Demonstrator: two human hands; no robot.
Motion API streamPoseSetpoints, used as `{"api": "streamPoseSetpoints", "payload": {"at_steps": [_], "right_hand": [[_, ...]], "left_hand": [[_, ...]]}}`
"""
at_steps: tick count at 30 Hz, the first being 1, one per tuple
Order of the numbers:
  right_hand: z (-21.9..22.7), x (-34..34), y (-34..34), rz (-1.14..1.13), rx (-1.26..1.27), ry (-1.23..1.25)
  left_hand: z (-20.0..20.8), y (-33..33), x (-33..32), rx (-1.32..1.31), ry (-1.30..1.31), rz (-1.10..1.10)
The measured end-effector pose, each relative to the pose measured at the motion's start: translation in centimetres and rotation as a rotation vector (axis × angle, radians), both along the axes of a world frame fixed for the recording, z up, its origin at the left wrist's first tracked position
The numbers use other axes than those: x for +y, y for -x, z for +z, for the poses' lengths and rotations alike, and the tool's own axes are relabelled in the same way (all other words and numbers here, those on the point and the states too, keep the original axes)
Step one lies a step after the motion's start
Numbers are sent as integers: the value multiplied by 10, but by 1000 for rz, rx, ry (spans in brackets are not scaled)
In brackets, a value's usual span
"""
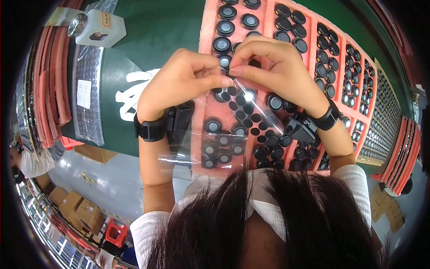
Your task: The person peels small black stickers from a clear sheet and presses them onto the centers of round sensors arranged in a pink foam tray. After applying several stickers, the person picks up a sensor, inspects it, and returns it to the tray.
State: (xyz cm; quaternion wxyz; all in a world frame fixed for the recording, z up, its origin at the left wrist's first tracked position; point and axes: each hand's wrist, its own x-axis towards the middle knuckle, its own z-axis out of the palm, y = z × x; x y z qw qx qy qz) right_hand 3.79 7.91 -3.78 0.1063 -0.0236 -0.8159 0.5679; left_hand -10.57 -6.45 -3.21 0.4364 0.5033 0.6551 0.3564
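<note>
My left hand (pixel 186 80) is closed in a pinch at the upper edge of a clear plastic sheet (pixel 264 112) dotted with several small black round pieces (pixel 240 100). The fingertips of my right hand (pixel 273 65) pinch right beside it, on a small black piece (pixel 230 73) partly hidden by the fingers. Below both hands, the sheet hangs over a pink foam tray (pixel 201 101) divided into compartments. Black round parts with pale grey centres (pixel 212 125) sit in the tray. Another stretch of clear film (pixel 179 150) shows by my left forearm.
A white glove (pixel 136 92) lies on the green table (pixel 112 67) left of the tray. Behind it stands a white plastic bottle (pixel 102 29). Bubble wrap (pixel 87 103) and stacked pink foam trays (pixel 53 80) line the left side. More trays (pixel 385 112) extend to the right.
</note>
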Motion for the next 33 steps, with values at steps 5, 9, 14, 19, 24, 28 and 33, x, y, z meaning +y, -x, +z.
{"api": "streamPoseSetpoints", "payload": {"at_steps": [5, 9, 14, 19, 24, 28, 33], "right_hand": [[-3, -1, 1, 21, -9, -64], [-8, -6, 2, 83, -19, -70], [-8, -10, 6, 151, 142, -50], [-23, 2, 14, -55, 68, 86], [-35, 3, 17, -81, 79, -92], [-37, 2, 19, -76, 100, -151], [-39, 2, 20, -77, 110, -182]], "left_hand": [[0, 0, -2, -22, 26, 4], [-4, 3, -4, -127, 111, -71], [-6, 10, -9, -145, 112, -141], [-5, 15, -8, -51, 166, -230], [0, 15, -7, 4, 198, -255], [-5, 13, -10, -39, 160, -188], [-6, 13, -11, -41, 150, -181]]}}
